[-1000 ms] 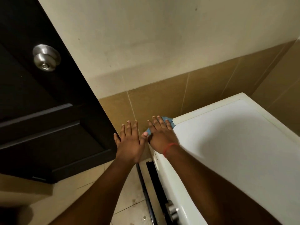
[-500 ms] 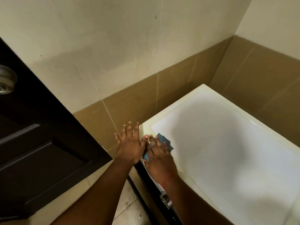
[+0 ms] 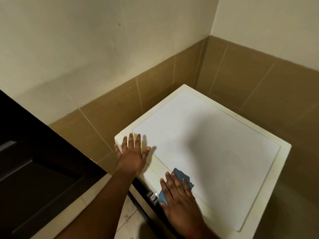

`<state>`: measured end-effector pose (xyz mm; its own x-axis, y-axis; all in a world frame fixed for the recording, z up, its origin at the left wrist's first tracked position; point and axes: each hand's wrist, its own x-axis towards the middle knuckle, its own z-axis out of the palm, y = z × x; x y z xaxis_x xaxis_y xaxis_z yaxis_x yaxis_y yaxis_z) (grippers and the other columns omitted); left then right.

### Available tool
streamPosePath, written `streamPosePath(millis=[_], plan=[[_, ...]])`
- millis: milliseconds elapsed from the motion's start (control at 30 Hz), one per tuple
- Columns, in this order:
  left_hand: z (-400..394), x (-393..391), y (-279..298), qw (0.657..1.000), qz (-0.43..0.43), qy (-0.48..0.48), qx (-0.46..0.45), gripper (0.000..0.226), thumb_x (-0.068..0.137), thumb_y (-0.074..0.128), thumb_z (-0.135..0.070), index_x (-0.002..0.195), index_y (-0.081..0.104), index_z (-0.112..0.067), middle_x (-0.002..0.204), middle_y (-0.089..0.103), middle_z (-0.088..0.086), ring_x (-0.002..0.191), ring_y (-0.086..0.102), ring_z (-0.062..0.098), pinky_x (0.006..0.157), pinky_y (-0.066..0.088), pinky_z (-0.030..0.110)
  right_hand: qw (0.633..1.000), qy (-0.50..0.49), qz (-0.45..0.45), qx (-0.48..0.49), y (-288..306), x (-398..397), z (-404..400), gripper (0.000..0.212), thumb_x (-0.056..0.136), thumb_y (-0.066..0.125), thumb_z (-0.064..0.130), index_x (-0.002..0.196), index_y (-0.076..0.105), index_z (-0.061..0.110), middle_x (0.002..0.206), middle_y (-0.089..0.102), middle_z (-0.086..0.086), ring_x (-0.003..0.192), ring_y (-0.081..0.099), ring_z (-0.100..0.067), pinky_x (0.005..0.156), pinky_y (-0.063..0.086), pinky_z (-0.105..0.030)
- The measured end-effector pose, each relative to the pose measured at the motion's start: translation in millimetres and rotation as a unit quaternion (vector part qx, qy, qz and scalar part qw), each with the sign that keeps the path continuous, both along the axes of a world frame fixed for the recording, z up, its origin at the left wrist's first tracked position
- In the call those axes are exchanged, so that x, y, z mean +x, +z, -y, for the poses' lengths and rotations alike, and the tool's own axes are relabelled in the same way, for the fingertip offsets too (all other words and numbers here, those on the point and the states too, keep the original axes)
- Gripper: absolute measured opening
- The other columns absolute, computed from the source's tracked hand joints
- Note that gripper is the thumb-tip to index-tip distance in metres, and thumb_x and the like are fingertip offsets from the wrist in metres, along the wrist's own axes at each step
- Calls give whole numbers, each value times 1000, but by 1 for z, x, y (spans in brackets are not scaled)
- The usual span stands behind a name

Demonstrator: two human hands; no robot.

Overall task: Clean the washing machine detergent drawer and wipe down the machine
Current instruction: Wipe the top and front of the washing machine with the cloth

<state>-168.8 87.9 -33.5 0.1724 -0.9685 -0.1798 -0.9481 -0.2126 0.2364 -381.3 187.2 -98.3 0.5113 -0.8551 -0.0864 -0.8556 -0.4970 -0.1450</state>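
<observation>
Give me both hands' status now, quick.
Left hand: open, flat on the washing machine top, holding nothing.
Right hand: open, straight fingers pressing the blue cloth onto the top.

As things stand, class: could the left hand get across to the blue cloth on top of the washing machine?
Probably yes. The left hand rests flat near the washing machine top's corner, and only bare surface lies between it and the blue cloth. The right hand covers most of the cloth, though, leaving only its edges free.

Left hand (image 3: 132, 156) and right hand (image 3: 179, 199) flat, fingers (image 3: 131, 140) spread.
</observation>
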Motion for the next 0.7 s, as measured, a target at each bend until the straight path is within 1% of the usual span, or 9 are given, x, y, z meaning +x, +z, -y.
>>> streamPosePath(millis=[167,233,367,433,500,533,600,633,700], plan=[[1,-2,-2,1000,-5,-17,11,71,97,9,-64,157,-4,-28,166,-9,3,152,-12,26,118,-9,58,1000,-25,13,14,0,16,5,69,93,39,50,153,25,18,163,15,-9,150,11,-29,116,12,-52],[13,5,-4,999,0,-34,10,72,96,8,-64,157,-5,-28,166,-8,4,152,-12,26,118,-10,57,999,-29,19,14,1,31,16,70,93,39,52,153,24,17,162,15,-10,150,11,-29,116,10,-53],[60,27,-9,997,16,-78,-7,77,92,0,-67,158,-1,-27,167,-2,6,153,-7,27,120,-5,59,998,-41,31,23,5,84,53,69,92,42,54,150,32,18,159,27,-9,147,23,-29,120,10,-51],[87,36,-8,991,29,-127,-39,84,88,-9,-71,158,3,-26,166,3,8,153,-3,29,119,-3,58,998,-47,38,18,8,117,78,67,90,44,54,145,41,17,153,38,-9,144,31,-29,118,16,-49],[114,42,-9,981,41,-185,-44,86,88,-10,-70,158,5,-24,166,4,11,153,-3,31,119,-3,58,996,-67,59,24,6,152,102,62,90,45,55,139,48,17,147,47,-7,141,35,-28,119,17,-50],[127,45,-10,974,54,-216,-38,84,89,-9,-69,158,3,-23,166,2,11,152,-4,32,119,-3,59,993,-81,71,38,6,167,112,62,91,43,57,139,47,19,148,46,-5,143,31,-27,119,16,-52],[148,51,-15,958,88,-270,-31,85,87,-12,-68,158,-2,-22,165,-3,14,152,-5,35,119,0,62,989,-103,88,58,8,186,126,68,93,31,64,148,35,24,158,30,1,150,11,-24,121,8,-53],[159,51,-19,949,99,-297,-28,86,87,-15,-68,158,0,-21,165,-1,15,152,-1,37,119,3,63,988,-114,86,54,9,191,131,70,93,27,64,151,28,25,161,21,2,151,2,-24,121,3,-52],[171,47,-25,935,109,-338,-21,89,88,-15,-70,158,11,-20,164,10,16,151,9,39,117,11,66,991,-115,63,38,10,193,134,68,95,29,59,153,23,24,162,15,0,151,-1,-26,120,-1,-51]])
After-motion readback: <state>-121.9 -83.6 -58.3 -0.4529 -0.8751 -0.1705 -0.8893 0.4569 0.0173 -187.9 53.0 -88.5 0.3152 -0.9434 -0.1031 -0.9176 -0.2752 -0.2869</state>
